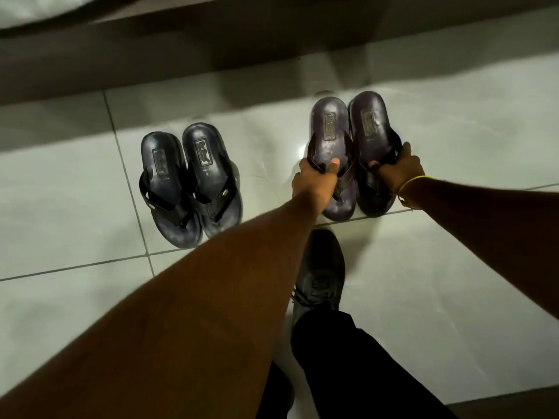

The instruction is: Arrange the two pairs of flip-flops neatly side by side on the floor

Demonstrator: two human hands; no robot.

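Note:
A dark blue-black pair of flip-flops (pixel 190 182) lies side by side on the white tiled floor at the left, heels pointing away from me. A purplish-brown pair sits to the right. My left hand (pixel 314 179) grips the strap of its left flip-flop (pixel 329 128). My right hand (pixel 399 170), with a yellow band on the wrist, grips the strap of its right flip-flop (pixel 369 125). The two held flip-flops touch each other along their sides, toes toward me.
My own dark shoe (pixel 320 273) and black trouser leg (pixel 348 367) stand just in front of the right pair. A dark wall base or furniture edge (pixel 181 52) runs across the back. Tiled floor (pixel 75 313) stretches left and right.

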